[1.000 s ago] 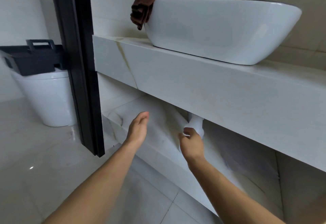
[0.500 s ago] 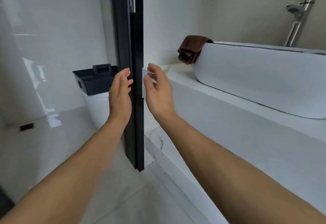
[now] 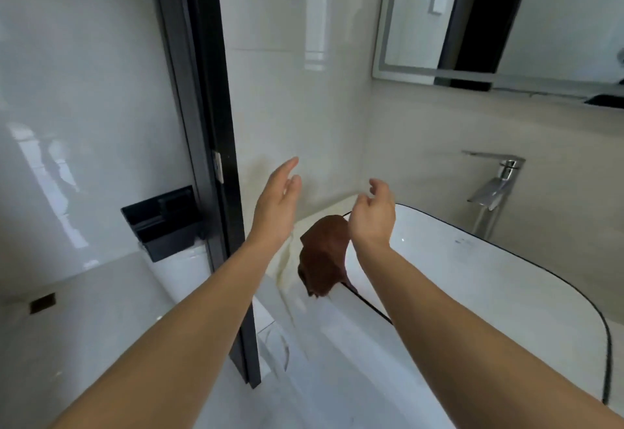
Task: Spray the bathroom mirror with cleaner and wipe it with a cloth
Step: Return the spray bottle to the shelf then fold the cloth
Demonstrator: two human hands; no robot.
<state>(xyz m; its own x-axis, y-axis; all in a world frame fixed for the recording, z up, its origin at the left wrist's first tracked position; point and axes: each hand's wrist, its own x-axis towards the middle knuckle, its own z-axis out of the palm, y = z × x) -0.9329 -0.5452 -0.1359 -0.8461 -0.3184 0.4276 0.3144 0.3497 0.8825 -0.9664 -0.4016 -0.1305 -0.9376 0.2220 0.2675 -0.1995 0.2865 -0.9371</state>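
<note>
While both arms reach fwd over the counter, neither hand holds anything: left hand (image 3: 277,206) is flat w/ fingers straight, right hand (image 3: 373,216) loosely curled, empty, just above the brown cloth (image 3: 324,255). Cloth hangs draped over the basin (image 3: 472,280) rim at its left end, prob. parked there to stay handy; right hand looks set to take it. Mirror (image 3: 489,17) is on the wall beyond, upper right, well apart. No cleaner bottle in view.
</note>
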